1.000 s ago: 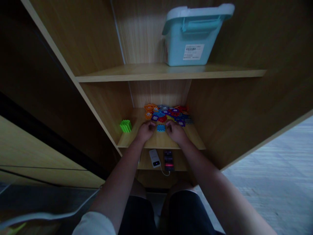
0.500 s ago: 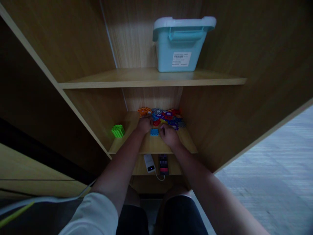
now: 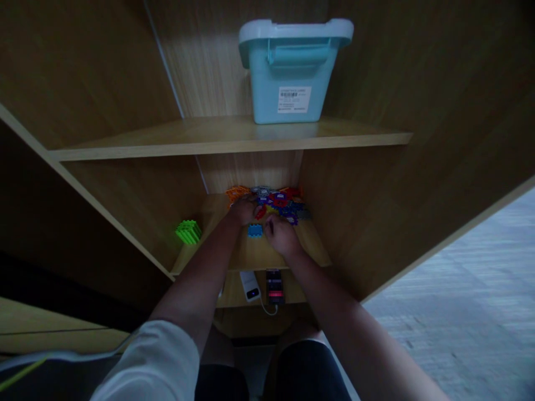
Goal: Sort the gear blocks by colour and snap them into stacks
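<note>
My left hand (image 3: 243, 212) reaches to the front of a heap of colourful notched plastic pieces (image 3: 281, 199) at the back of the middle shelf. Its fingers close at the edge of a red plastic piece (image 3: 259, 213), which sits tilted. Close by on the right, my right hand (image 3: 281, 233) is curled, thumb against fingers; whatever it may hold is hidden. Between the two hands, a little nearer to me, a blue notched piece (image 3: 254, 230) lies flat on the wood.
A block of stacked green pieces (image 3: 189, 231) stands at the shelf's left side. Above, a light-blue lidded box (image 3: 290, 78) sits on the upper shelf (image 3: 200, 136). On a lower ledge lie a white power bank (image 3: 249, 285) and a phone (image 3: 275, 287), joined by a cable.
The view has shifted slightly, so the shelves appear further left. The red piece by my left hand now looks more tilted. My right hand stays curled beside the blue piece.
</note>
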{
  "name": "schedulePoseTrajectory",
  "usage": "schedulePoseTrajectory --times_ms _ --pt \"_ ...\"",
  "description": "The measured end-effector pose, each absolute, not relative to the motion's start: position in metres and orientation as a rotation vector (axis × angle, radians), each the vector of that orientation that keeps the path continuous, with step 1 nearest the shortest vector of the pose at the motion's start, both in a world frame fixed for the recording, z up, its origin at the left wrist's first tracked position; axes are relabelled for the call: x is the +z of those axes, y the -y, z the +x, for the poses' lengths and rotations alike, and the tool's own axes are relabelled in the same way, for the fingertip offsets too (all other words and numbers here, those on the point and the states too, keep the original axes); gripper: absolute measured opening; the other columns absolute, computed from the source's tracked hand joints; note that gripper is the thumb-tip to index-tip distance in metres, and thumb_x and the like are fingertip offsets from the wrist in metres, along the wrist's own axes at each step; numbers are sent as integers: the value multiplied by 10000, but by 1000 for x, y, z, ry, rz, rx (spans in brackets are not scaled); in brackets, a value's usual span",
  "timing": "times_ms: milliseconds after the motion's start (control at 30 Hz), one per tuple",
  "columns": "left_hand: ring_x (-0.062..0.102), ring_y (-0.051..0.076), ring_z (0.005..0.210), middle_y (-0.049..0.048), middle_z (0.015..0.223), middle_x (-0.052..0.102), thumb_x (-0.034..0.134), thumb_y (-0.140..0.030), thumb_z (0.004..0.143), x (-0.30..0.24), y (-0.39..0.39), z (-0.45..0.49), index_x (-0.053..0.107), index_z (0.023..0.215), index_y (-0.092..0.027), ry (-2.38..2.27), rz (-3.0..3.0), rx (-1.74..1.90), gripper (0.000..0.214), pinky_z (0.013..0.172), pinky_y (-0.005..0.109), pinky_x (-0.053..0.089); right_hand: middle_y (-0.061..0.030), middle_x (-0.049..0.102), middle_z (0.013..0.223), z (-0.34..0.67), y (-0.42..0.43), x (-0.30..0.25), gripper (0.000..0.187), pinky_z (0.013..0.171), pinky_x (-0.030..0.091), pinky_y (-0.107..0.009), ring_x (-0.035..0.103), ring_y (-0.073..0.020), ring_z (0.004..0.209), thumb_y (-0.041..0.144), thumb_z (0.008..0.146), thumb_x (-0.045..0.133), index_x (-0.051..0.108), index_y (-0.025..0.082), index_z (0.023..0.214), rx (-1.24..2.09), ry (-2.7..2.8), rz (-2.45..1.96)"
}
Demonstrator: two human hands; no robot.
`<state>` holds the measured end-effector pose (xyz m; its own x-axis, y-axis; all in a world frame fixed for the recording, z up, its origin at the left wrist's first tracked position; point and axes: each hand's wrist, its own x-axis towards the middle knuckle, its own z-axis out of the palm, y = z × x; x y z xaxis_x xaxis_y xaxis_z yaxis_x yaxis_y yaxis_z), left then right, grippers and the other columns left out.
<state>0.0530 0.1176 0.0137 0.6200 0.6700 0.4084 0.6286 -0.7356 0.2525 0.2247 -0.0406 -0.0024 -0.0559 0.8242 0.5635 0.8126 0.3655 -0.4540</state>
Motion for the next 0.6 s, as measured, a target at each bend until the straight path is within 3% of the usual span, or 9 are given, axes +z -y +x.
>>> schedulePoseTrajectory --times_ms 200,367,600 --pt "500 430 1498 149 1560 629 533 -373 1046 24 -109 58 834 1170 -222 -1157 2859 627 358 1249 700 353 -76 723 927 224 42 -1 128 858 481 -329 660 -240 894 165 1012 540 647 209 957 29 1839 -1446" --pt "623 377 1359 176 1415 717 588 -318 1010 37 -104 52 832 1169 -204 -1063 2851 798 313 1216 596 442 -76 729 923 224 42 0 126 852 479 -323 668 -241 899 165 1015 545 651 209 963 37 1837 -1473" --pt "697 269 1221 104 1282 775 660 -204 948 48 -79 29 832 1030 -255 -1013 2639 1127 197 1163 461 526 -83 744 955 226 41 -2 122 871 489 -317 681 -237 918 173 1008 542 659 206 1004 70 1820 -1465"
